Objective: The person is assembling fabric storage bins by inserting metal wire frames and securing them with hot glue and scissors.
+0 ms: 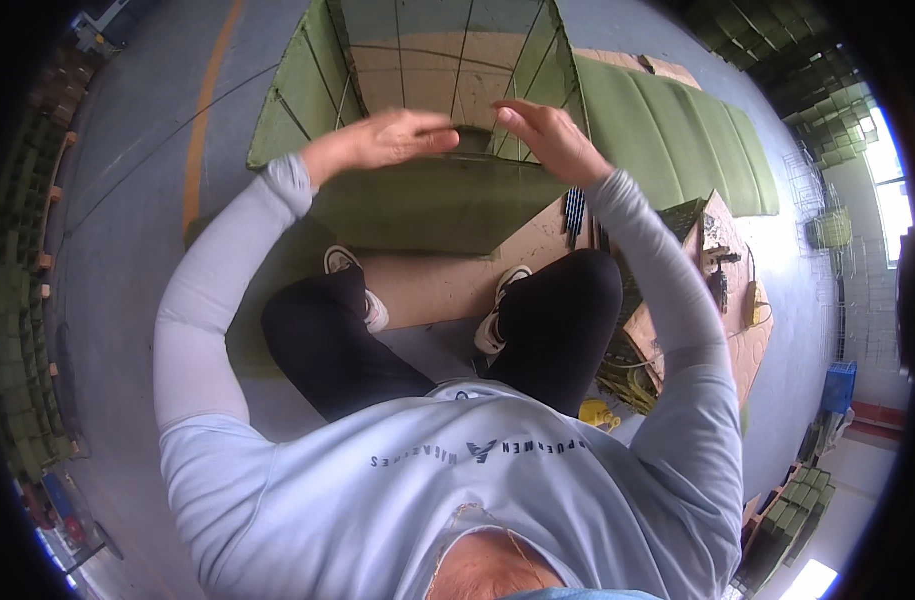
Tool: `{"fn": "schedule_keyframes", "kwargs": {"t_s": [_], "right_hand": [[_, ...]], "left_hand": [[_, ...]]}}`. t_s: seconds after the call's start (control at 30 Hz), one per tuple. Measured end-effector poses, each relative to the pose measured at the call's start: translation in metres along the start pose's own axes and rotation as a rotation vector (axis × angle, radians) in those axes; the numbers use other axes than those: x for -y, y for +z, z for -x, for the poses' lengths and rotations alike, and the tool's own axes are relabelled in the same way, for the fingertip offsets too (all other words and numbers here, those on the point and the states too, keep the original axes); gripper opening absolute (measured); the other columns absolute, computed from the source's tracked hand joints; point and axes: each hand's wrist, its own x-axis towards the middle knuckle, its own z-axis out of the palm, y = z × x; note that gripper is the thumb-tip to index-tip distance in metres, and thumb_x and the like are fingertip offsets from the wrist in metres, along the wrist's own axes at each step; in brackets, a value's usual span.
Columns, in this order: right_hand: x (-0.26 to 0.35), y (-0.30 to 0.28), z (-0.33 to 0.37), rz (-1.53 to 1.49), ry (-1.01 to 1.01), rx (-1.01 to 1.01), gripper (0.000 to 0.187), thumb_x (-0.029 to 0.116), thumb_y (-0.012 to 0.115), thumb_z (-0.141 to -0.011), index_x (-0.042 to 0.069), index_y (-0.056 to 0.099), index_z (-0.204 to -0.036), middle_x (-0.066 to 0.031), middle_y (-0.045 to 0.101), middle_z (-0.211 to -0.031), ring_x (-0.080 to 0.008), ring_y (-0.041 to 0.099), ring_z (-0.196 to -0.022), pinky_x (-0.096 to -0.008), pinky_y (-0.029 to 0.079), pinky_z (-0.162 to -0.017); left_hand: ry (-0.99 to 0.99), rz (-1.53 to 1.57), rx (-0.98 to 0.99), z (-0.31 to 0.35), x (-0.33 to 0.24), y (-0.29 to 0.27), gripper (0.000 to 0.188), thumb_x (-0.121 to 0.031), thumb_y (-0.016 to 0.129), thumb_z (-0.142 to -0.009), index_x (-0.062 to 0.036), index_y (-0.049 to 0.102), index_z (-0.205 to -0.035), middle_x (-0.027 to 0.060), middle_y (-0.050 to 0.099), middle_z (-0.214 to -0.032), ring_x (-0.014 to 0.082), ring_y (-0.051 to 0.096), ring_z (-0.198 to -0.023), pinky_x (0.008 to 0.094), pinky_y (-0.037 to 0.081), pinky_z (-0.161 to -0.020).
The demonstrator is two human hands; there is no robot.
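A green fabric box [418, 205] stands on the floor before my feet, with thin dark wires along its walls and a brown base inside. Above its near edge, my left hand [393, 138] stretches out flat, fingers pointing right and slightly blurred. Facing it across a gap, my right hand [556, 140] has its fingers extended and holds nothing. Neither hand grips the fabric, and whether they touch the edge I cannot tell.
A cardboard sheet [418, 285] lies under the box and my shoes. Several black rods [575, 218] rest by my right knee. Right of them, a cardboard-topped stand [753, 345] carries a dark tool [720, 270]. Green padded panels [678, 135] lie beyond.
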Motion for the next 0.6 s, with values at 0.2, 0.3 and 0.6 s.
{"fn": "schedule_keyframes", "kwargs": {"t_s": [0.2, 0.3, 0.6], "right_hand": [[0.028, 0.027, 0.032, 0.359, -0.283, -0.172, 0.021, 0.019, 0.064, -0.081, 0.0, 0.063, -0.091, -0.0172, 0.064, -0.081, -0.0335, 0.062, -0.077, -0.041, 0.049, -0.065], [0.029, 0.021, 0.025, 0.403, -0.143, -0.056, 0.018, 0.019, 0.066, -0.079, 0.003, 0.062, -0.087, -0.0164, 0.062, -0.072, -0.0344, 0.061, -0.072, -0.0427, 0.048, -0.064], [0.02, 0.012, 0.014, 0.569, -0.098, 0.165, 0.038, 0.036, 0.068, -0.077, -0.001, 0.061, -0.079, -0.0193, 0.059, -0.068, -0.0357, 0.061, -0.072, -0.0424, 0.048, -0.066]], "left_hand": [[0.291, -0.301, -0.522, 0.028, -0.026, 0.039, 0.033, -0.018, 0.067, -0.079, -0.0032, 0.063, -0.109, 0.0147, 0.065, -0.101, 0.0296, 0.063, -0.088, 0.035, 0.05, -0.077], [0.134, -0.287, -0.396, 0.023, -0.034, 0.03, 0.028, -0.02, 0.067, -0.08, -0.0015, 0.065, -0.102, 0.0151, 0.066, -0.09, 0.0304, 0.063, -0.083, 0.035, 0.05, -0.074], [0.111, -0.219, -0.277, 0.02, -0.032, 0.022, 0.022, -0.02, 0.064, -0.083, 0.0012, 0.064, -0.088, 0.0206, 0.057, -0.067, 0.0332, 0.055, -0.062, 0.039, 0.044, -0.063]]}}
